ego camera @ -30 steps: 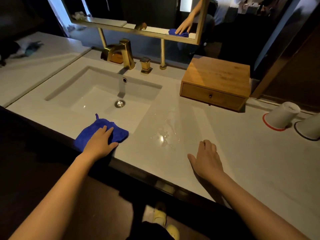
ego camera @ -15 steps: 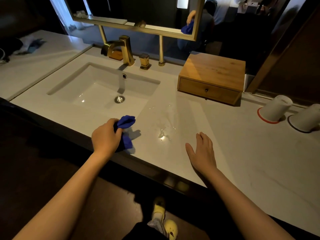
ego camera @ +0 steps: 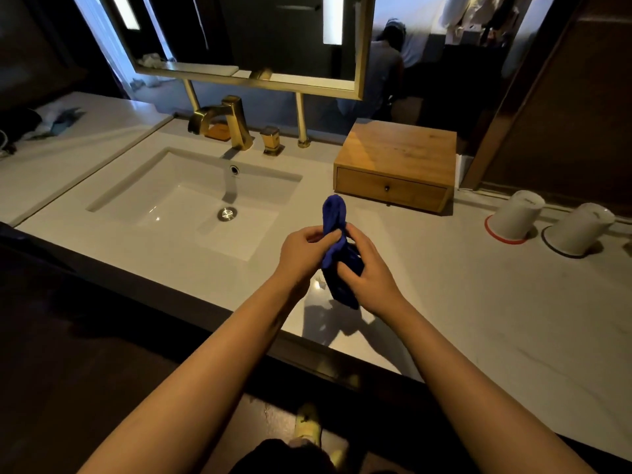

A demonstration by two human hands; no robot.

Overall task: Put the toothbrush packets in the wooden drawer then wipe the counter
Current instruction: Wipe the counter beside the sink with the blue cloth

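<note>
A blue cloth point(ego camera: 334, 213) is bunched up and held above the white counter point(ego camera: 478, 302), just right of the sink. My left hand point(ego camera: 302, 253) grips its upper part and my right hand point(ego camera: 367, 271) grips its lower part, both hands close together. The wooden drawer box point(ego camera: 396, 162) stands at the back of the counter with its drawer shut. No toothbrush packets show on the counter. A small wet patch point(ego camera: 321, 285) glints on the counter under my hands.
The sink basin point(ego camera: 191, 203) with a gold tap point(ego camera: 232, 121) lies to the left. Two white cups point(ego camera: 513, 217) point(ego camera: 578, 227) stand upside down at the right. A gold-framed mirror point(ego camera: 246, 39) hangs behind. The counter's dark front edge point(ego camera: 307, 354) runs below my hands.
My left hand lifted the blue cloth off the counter's front edge and carried it right. My right hand rose from the counter and took hold of the cloth too.
</note>
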